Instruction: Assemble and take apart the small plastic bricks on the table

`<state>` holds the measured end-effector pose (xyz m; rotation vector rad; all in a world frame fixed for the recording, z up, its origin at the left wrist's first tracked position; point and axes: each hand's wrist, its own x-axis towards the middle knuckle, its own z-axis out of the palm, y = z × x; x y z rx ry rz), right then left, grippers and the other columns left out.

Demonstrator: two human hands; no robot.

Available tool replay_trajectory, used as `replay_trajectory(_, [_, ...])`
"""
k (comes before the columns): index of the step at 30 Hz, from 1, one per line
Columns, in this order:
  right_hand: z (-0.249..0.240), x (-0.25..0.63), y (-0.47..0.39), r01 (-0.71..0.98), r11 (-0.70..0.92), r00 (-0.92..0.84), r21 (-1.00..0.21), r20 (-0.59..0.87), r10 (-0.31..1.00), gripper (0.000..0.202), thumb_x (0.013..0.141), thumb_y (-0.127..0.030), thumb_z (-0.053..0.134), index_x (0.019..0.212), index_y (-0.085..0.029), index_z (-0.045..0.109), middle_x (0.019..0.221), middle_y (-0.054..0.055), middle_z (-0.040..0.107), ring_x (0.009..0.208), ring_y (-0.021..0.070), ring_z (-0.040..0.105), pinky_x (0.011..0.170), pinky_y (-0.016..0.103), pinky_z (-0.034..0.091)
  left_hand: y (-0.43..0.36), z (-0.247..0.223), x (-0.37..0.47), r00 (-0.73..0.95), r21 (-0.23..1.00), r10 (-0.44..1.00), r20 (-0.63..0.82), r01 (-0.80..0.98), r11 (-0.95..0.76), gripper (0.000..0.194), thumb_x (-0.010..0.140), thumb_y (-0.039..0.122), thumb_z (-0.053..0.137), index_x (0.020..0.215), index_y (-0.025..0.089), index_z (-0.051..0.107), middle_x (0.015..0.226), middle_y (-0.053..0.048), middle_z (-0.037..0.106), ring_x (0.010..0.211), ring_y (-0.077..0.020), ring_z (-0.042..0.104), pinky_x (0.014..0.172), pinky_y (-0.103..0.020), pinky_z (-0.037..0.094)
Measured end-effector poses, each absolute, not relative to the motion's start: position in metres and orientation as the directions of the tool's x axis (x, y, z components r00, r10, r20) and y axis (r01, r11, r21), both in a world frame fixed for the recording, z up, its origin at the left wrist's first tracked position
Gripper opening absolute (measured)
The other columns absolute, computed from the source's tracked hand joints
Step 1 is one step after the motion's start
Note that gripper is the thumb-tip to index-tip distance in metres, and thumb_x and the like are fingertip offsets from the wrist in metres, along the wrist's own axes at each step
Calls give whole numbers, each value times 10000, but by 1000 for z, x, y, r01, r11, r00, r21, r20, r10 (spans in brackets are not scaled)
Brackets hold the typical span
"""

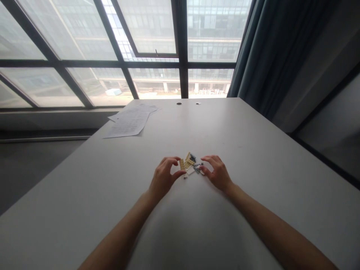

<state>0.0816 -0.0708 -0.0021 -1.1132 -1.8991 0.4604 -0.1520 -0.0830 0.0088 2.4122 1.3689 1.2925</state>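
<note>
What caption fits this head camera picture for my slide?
Two bare hands, left hand and right hand, pinch small building bricks on a white table by a window.

A single head-worn camera looks forward and down along a white table (253, 150) from its near edge. Both forearms enter from the bottom of the frame, so the near table is close under the lens. The far edge meets a wide window (146, 48) straight ahead. A dark curtain (261, 63) hangs at far right, papers (131, 122) lie far left.
</note>
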Motion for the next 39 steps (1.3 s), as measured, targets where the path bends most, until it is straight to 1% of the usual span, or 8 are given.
replay_trajectory(2, [6,75,-86,313,435,-238,-844,374,896,242,838,-357,592,985,-177,660,928,83,680,852,203,611,803,358,487,-107,14,-147,272,416,679,682,619,-666,276,795,353,684,850,211,455,1052,-80,651,990,-189,615,835,-337,520])
replay_trajectory(4, [11,65,-105,55,174,-363,-983,142,921,270,841,-393,583,955,-162,664,777,48,681,674,159,610,641,297,499,-127,16,-143,292,375,631,719,601,-706,297,772,356,707,837,215,454,1041,-84,668,992,-202,621,823,-342,531])
replay_trajectory(6, [11,55,-123,-101,-50,-444,-994,0,896,281,811,-417,619,869,-147,670,673,20,660,573,128,585,573,263,482,-141,14,-142,301,347,604,737,599,-722,306,761,363,717,830,218,457,1040,-90,677,992,-214,626,815,-349,539])
replay_trajectory(9, [5,43,-140,-203,-196,-453,-959,-85,887,263,759,-396,685,789,-135,674,613,7,645,545,111,575,566,243,478,-149,8,-140,321,328,596,736,602,-729,275,766,324,718,828,218,473,1042,-89,683,990,-214,631,821,-344,541])
replay_trajectory(13, [-4,40,-144,-251,-176,-400,-952,-64,914,238,741,-358,711,825,-137,689,638,11,656,548,114,578,563,246,481,-149,1,-136,322,347,593,738,574,-742,282,759,344,722,933,215,541,1047,-94,678,981,-216,634,838,-343,539])
replay_trajectory(18, [-8,40,-148,-164,-36,-336,-986,21,942,237,799,-355,659,904,-148,707,658,10,640,567,115,555,576,248,465,-152,-6,-128,199,514,710,676,563,-647,312,845,308,628,1134,213,557,916,-69,676,839,-181,655,755,-302,547])
replay_trajectory(25, [-8,41,-152,-7,30,-268,-1000,31,963,260,848,-394,600,846,-150,690,634,1,599,551,113,532,554,240,450,-154,-8,-126,48,671,798,601,513,-535,89,825,219,647,912,201,646,740,-7,674,661,-126,637,640,-238,532])
replay_trajectory(39, [-15,46,-145,-259,23,-98,-966,50,994,228,658,-249,785,837,-194,654,740,8,672,671,152,637,662,292,537,-155,-7,-128,149,617,737,659,453,-643,88,784,143,680,841,208,663,888,-37,716,795,-140,680,734,-248,552])
